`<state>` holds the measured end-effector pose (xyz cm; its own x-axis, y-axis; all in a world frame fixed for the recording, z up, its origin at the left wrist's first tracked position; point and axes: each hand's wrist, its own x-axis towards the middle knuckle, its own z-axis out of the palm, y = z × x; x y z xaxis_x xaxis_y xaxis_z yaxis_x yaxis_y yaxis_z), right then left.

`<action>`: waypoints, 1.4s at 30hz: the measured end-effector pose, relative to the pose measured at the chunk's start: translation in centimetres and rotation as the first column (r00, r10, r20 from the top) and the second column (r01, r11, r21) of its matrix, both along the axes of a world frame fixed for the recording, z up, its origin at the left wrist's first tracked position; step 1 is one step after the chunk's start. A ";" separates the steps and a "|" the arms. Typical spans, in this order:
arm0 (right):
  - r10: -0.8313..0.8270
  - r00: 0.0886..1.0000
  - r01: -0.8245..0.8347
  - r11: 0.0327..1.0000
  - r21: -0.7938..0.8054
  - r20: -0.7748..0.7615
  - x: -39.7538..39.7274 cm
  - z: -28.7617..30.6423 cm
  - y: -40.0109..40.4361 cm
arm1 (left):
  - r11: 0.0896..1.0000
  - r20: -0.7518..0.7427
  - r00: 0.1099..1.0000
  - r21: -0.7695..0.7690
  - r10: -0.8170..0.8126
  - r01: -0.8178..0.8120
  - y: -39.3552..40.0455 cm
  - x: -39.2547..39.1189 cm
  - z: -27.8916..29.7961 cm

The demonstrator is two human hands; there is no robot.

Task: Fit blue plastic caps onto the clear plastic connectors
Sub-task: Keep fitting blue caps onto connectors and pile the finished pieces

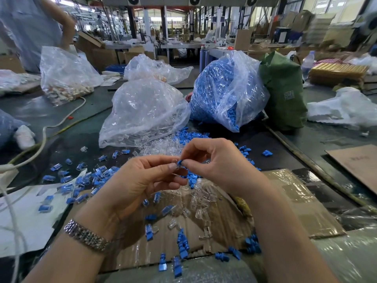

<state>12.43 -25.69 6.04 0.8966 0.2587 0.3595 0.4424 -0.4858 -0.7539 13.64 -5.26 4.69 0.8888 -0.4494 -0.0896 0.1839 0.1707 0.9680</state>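
Note:
My left hand point(140, 178) and my right hand point(216, 162) meet above the table's middle. Between their fingertips sits a small blue cap point(180, 161) against a clear connector point(177, 166). The left thumb and fingers pinch the clear connector; the right thumb and forefinger pinch the blue cap. Loose blue caps point(183, 244) and clear connectors point(201, 201) lie scattered on the cardboard point(302, 201) below my hands. Capped pieces point(91, 176) are strewn to the left.
A clear bag of connectors point(142, 111) and a clear bag of blue caps point(226, 88) stand behind my hands. A green bag point(283, 90) sits at right. White cables point(43, 135) run along the left. Another person's sleeve point(26, 27) shows at far left.

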 end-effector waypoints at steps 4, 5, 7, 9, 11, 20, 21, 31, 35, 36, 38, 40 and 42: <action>0.009 1.000 -0.009 1.000 -0.014 -0.005 -0.1 -0.1 0.1 | 0.999 0.072 0.997 0.045 0.018 -0.022 -0.1 0.0 -0.3; 0.006 1.000 -0.006 1.000 -0.002 -0.018 -0.1 -0.1 0.1 | 0.998 0.087 0.996 0.055 0.029 -0.034 -0.1 0.1 -0.4; -0.067 0.996 0.067 0.998 -0.008 -0.060 0.1 -0.2 -0.3 | 0.997 0.102 0.994 0.057 0.048 -0.054 -0.1 0.3 -0.7; -0.270 0.961 0.248 0.941 -0.231 -0.064 0.4 -0.5 -1.4 | 0.996 0.102 0.992 0.050 0.073 -0.078 0.1 0.5 -0.9; -0.474 0.875 0.352 0.763 -0.543 -0.097 0.5 -0.7 -2.3 | 0.994 0.112 0.989 0.050 0.091 -0.097 0.2 0.7 -1.1; -0.646 0.720 0.246 0.579 -0.777 -0.254 -0.1 -0.9 -2.2 | 0.991 0.127 0.985 0.046 0.121 -0.128 0.2 0.8 -1.2; -0.646 0.720 0.243 0.576 -0.780 -0.253 -0.1 -0.9 -2.3 | 0.991 0.126 0.984 0.045 0.123 -0.130 0.2 0.8 -1.2; -0.551 0.803 0.260 0.666 -0.699 -0.227 -0.3 -0.4 -2.0 | 0.985 0.133 0.976 -0.012 0.174 -0.174 0.0 0.9 -1.2; -0.465 0.828 0.226 0.787 -0.574 -0.313 -0.3 -0.1 -2.3 | 0.976 0.116 0.970 -0.074 0.213 -0.205 0.0 1.1 -1.3; -0.436 0.835 0.213 0.818 -0.534 -0.336 -0.4 0.1 -2.3 | 0.974 0.113 0.970 -0.092 0.217 -0.207 0.0 1.1 -1.3; -0.351 0.850 0.174 0.891 -0.419 -0.392 -0.5 0.6 -2.1 | 0.969 0.111 0.967 -0.117 0.229 -0.216 0.1 1.2 -1.3; -0.215 0.848 0.091 0.960 -0.267 -0.484 -1.0 1.1 -1.8 | 0.966 0.126 0.961 -0.110 0.247 -0.234 0.2 1.3 -1.4; -0.103 0.839 -0.007 0.980 -0.200 -0.534 -1.5 1.4 -1.4 | 0.966 0.151 0.956 -0.093 0.252 -0.240 0.2 1.4 -1.4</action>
